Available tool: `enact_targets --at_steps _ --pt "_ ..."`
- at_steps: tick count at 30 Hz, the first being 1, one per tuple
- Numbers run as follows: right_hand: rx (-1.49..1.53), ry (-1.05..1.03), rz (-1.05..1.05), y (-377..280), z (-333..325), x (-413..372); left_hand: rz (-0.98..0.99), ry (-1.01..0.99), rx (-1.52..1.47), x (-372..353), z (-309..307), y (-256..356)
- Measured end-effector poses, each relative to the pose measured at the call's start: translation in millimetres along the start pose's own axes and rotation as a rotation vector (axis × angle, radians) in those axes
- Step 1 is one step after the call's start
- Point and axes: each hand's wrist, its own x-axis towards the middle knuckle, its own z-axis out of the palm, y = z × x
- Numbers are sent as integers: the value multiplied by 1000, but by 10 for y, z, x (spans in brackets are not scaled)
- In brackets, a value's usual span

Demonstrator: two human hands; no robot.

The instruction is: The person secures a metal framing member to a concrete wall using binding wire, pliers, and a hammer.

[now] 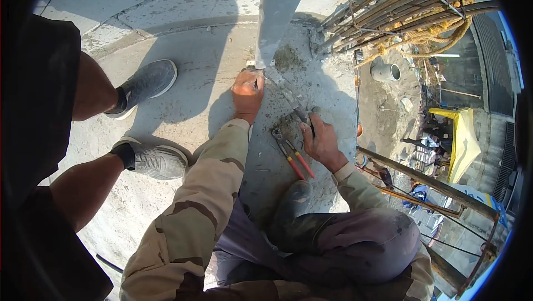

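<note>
Left of centre, the left hand (247,91) is nearest one post's (276,18) foot, fingers curled; whether they grip anything, I can't tell. From there one bladed tool (292,99) slants down-right; below it, one pair of pliers (304,164) lies on concrete (260,159). The right hand (323,143), right of centre, clenches the tool's handle.

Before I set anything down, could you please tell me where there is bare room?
Bare concrete lies between the grey shoes and the left hand, and between the tool in the right hand and the slab edge. Around the post and pliers, it is crowded.
</note>
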Motion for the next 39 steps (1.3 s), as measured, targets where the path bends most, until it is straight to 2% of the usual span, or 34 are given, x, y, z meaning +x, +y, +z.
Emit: enact_targets --at_steps 2,4,6,11,13,20,24,26,27,29,30,34,35,39 --pt "-53 -23 -9 136 81 98 -66 -62 -54 -2 18 -27" --pt "-141 -79 87 308 150 117 -79 -62 -51 -13 36 -54" --pt "-91 -41 67 275 116 107 -99 -69 -45 6 27 -54" --pt "-55 20 8 340 128 77 -43 -32 -45 11 35 -35" --pt "-147 -123 47 444 178 187 -60 -45 -36 23 32 -11" --pt "-78 -60 39 424 149 122 -76 -31 -2 0 50 -26" --pt "-150 -120 47 389 62 301 -63 -11 4 20 63 -38" --pt "-158 -137 37 345 -31 263 -194 -124 71 -4 32 -6" --pt "-148 -129 31 352 -81 229 -207 -117 75 -2 23 32" --pt "-143 -133 13 363 -179 216 -438 -34 -140 45 7 117" --pt "-135 -105 -45 367 -227 234 -445 -23 -139 96 -22 141" --pt "-140 -116 -237 569 -340 394 -280 -101 -99 101 -32 33" --pt "-141 -121 -244 634 -328 459 -219 -130 -116 97 -27 -19" --pt "-269 -262 -213 841 -243 621 -191 -108 -71 39 18 -70"
